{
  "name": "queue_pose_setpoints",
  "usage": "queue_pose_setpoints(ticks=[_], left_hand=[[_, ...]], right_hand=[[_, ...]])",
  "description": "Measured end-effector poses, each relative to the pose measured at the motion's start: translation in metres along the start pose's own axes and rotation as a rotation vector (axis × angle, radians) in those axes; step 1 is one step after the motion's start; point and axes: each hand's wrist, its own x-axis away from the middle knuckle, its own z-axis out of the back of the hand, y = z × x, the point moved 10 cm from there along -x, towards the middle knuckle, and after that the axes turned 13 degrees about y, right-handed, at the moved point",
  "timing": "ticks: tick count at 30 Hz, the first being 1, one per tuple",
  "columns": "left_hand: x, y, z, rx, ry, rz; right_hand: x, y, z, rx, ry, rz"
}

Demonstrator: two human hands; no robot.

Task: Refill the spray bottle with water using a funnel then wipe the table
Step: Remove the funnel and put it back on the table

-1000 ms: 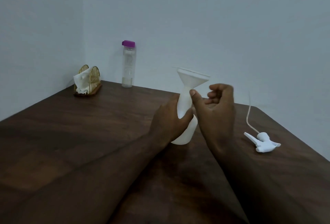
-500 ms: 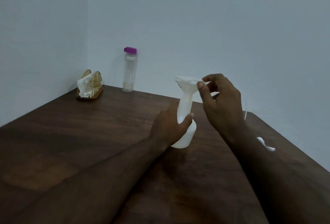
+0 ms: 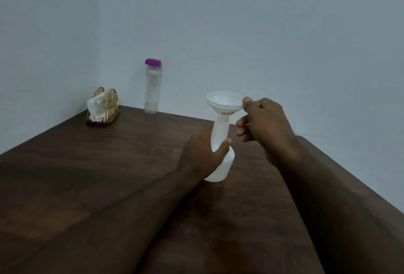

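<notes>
Centre frame: spray bottle [image 3: 220,155] upright on table [image 3: 109,164], left hand [image 3: 202,157] wrapped round it. Right hand [image 3: 265,125] pinches rim of funnel [image 3: 224,104], seated in neck. I judge: funnel placed; pour from water bottle [image 3: 152,86] upper left & wiping w/ tissues [image 3: 97,104] left to do.

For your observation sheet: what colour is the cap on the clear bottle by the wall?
Purple; the cap of the clear bottle shows best in the head view.

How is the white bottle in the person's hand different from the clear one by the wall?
The spray bottle is opaque white, open-topped, with a funnel in its neck; the water bottle is clear and capped in purple. The left hand holds the spray bottle mid-table; the water bottle stands untouched. Both stand upright.
</notes>
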Motion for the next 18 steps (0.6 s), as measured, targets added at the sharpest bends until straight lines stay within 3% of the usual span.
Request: queue_pose_setpoints(ticks=[7, 11, 18], left_hand=[[-0.002, -0.003, -0.001, -0.004, 0.008, 0.010], [-0.002, -0.005, -0.003, -0.002, 0.000, 0.017], [-0.002, -0.006, -0.005, 0.007, -0.022, 0.012]], right_hand=[[-0.010, 0.015, -0.005, -0.197, -0.214, -0.252], [-0.016, 0.011, -0.004, -0.146, -0.186, -0.184], [-0.020, 0.011, -0.010, -0.290, -0.237, -0.230]])
